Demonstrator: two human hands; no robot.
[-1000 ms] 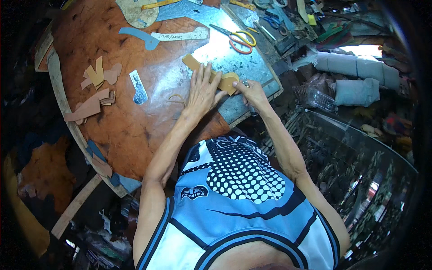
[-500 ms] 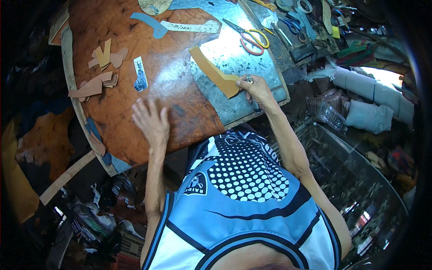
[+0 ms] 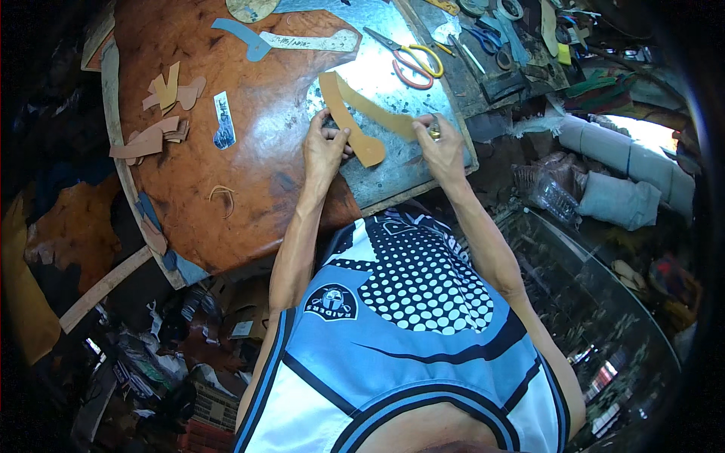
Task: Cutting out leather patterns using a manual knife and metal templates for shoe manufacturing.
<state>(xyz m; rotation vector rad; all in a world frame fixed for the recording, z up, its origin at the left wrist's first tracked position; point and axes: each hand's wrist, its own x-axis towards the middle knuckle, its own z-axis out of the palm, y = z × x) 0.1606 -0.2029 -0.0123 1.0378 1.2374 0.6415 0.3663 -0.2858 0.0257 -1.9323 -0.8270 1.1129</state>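
My left hand (image 3: 325,151) is closed on the edge of a tan leather piece (image 3: 349,130), long and narrow with a rounded lower end. Across from it, my right hand (image 3: 442,151) pinches the end of a second tan leather strip (image 3: 381,113). The two strips lie apart at my right hand and come together at the far end. Something small and shiny shows at my right fingers; whether it is a ring or part of a tool I cannot tell. Beneath both strips is a grey, stained metal sheet (image 3: 408,167).
Scissors (image 3: 418,64) with red and yellow handles lie beyond my right hand. A white template (image 3: 224,121) and thin curled trimmings (image 3: 221,198) rest on brown leather (image 3: 249,234). Cut leather pieces (image 3: 155,140) pile at left. Tools and tape rolls (image 3: 511,9) crowd the far right.
My left hand has moved right from the brown leather and taken hold of the tan piece. Thin trimmings now lie on the brown leather. The second strip has spread away from the first.
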